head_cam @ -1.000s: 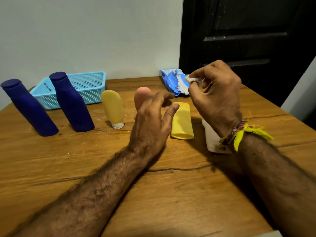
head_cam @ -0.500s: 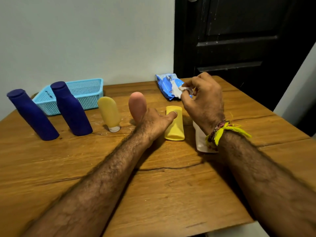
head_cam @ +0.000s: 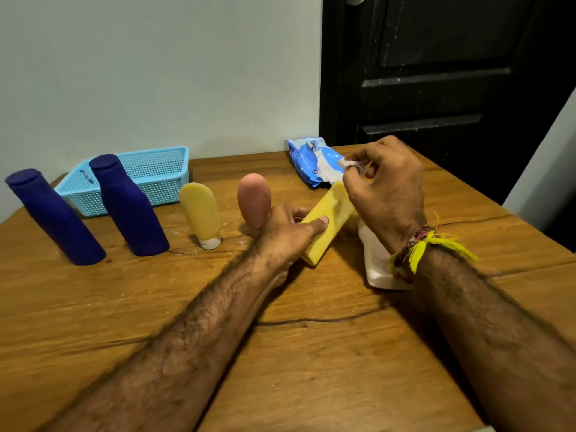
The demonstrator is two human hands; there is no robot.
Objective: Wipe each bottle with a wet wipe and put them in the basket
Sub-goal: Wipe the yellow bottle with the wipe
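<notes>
The yellow bottle (head_cam: 327, 219) sits tilted in the left hand (head_cam: 285, 232), fingers curled around its lower half; the right hand (head_cam: 386, 188) pinches a wet wipe (head_cam: 349, 163) just above. A loose grip risks dropping it onto the white bottle (head_cam: 375, 263) below.

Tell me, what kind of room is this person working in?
Probably a room in a home, not a workshop: a worn wooden table stands against a plain painted wall, beside a dark panelled door, with toiletry-style bottles lined up on it.
</notes>
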